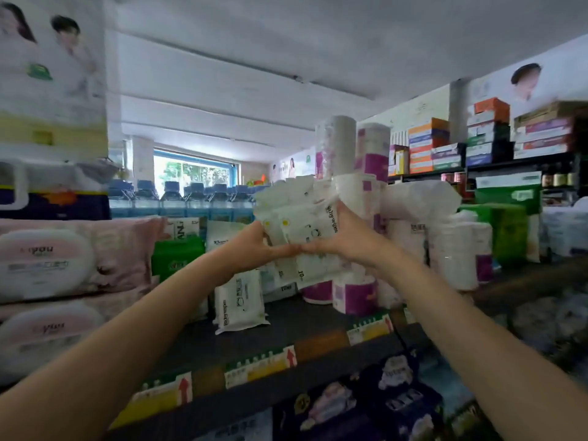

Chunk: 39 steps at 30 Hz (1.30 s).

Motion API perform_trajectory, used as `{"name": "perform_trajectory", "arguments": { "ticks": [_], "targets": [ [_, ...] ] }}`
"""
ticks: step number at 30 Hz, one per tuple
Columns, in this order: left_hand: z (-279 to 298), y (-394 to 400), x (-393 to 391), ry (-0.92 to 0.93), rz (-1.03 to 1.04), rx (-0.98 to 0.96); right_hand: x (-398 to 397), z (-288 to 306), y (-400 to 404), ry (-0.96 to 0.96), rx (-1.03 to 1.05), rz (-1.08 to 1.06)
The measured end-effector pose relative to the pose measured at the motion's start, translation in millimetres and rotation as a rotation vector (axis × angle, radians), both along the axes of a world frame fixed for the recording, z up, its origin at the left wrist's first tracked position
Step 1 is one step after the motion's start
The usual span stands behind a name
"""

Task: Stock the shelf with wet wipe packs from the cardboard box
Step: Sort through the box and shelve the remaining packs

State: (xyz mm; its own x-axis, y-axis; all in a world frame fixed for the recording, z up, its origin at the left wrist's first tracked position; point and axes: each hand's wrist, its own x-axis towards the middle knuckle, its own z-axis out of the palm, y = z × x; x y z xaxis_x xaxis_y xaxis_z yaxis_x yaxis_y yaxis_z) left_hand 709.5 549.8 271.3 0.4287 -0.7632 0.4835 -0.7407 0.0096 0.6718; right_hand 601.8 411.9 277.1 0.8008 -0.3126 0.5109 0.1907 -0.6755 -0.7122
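Observation:
Both my hands hold a bunch of white wet wipe packs [297, 214] up above the dark shelf [305, 326]. My left hand [254, 243] grips the bunch from the left, my right hand [337, 240] from the right, and the fingertips meet under it. One white wet wipe pack [238, 300] stands upright on the shelf below the bunch, with more white packs behind it. The cardboard box is out of view.
Large pink wipe packs [63, 259] are stacked at the left, green packs [176, 254] beside them. Purple-and-white tissue rolls [356, 294] and tall rolls [372, 148] stand at the right. Water bottles [178, 198] line the back. Price tags [257, 367] run along the shelf edge.

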Motion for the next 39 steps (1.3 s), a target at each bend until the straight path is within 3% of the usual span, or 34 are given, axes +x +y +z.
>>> {"name": "perform_trajectory", "arguments": {
  "ticks": [4,7,9,11,13,15,19,23,27,30,34,39],
  "targets": [
    [-7.6,-29.6,28.8,-0.035,0.276,0.062,50.7,-19.3,-32.8,0.005,-0.022,0.031],
    [-11.7,-36.3,39.2,-0.187,0.358,0.328,76.8,-42.8,-49.8,0.092,-0.064,-0.006],
    [-14.7,-33.5,46.0,-0.308,0.433,0.392,93.0,-57.5,-51.0,0.226,-0.174,-0.137],
    [-16.2,-29.0,51.0,-0.43,0.543,0.323,103.7,-64.5,-44.7,0.3,-0.263,-0.275],
    [-16.3,-26.9,54.4,-0.592,0.623,0.306,105.3,-63.7,-33.7,0.289,-0.481,-0.414],
    [-18.6,-24.8,59.5,-0.699,0.669,0.42,106.1,-61.6,-29.4,0.242,-0.699,-0.525],
    [-32.0,-18.7,66.1,-0.645,0.679,0.479,109.7,-67.2,-30.9,0.341,-0.625,-0.468],
    [-34.7,-12.1,60.3,-0.668,0.722,0.419,91.1,-68.7,-24.7,0.309,-0.789,-0.565],
    [-27.9,-13.2,35.6,-0.711,0.608,0.234,49.0,-48.6,1.3,0.439,-0.798,-0.462],
    [-29.5,-22.2,-0.1,-0.773,0.479,0.253,4.8,-38.1,21.0,0.455,-0.697,-0.422],
    [-51.1,-26.2,-59.9,-0.8,0.229,0.252,-75.4,-51.0,38.8,0.514,-0.576,-0.582],
    [-117.2,-27.2,-162.3,-0.614,-0.278,0.267,-213.3,-124.2,46.6,0.849,-0.392,-0.818]
  ]
}}
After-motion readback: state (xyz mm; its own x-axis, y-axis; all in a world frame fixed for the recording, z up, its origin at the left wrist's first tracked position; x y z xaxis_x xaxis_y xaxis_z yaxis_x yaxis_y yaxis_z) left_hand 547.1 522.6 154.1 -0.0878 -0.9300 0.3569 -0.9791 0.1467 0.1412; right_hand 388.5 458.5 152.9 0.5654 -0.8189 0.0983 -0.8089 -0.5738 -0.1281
